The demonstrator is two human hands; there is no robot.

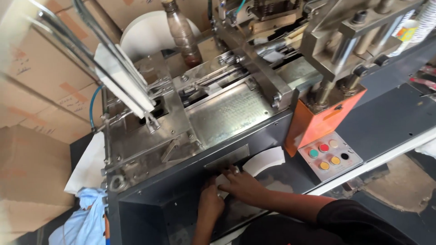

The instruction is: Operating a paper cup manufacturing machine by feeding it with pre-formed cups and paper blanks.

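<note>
Both my hands are at the dark front face of a grey metal cup-forming machine [227,111], just under a small metal plate. My right hand [243,185] reaches in from the right on a black-sleeved arm and lies over a curved white paper blank [268,159], whose free end fans out to the right. My left hand [210,202] comes up from below, its fingers curled on the blank's near end beside the right hand. The part of the paper under my fingers is hidden.
A panel of coloured round buttons [329,155] sits below an orange housing [318,122] to the right. A brown plastic bottle [182,36], a white paper roll [147,31] and a slanted feeder of white blanks [123,81] stand behind. Cardboard boxes [41,81] and a blue cloth [84,220] are at left.
</note>
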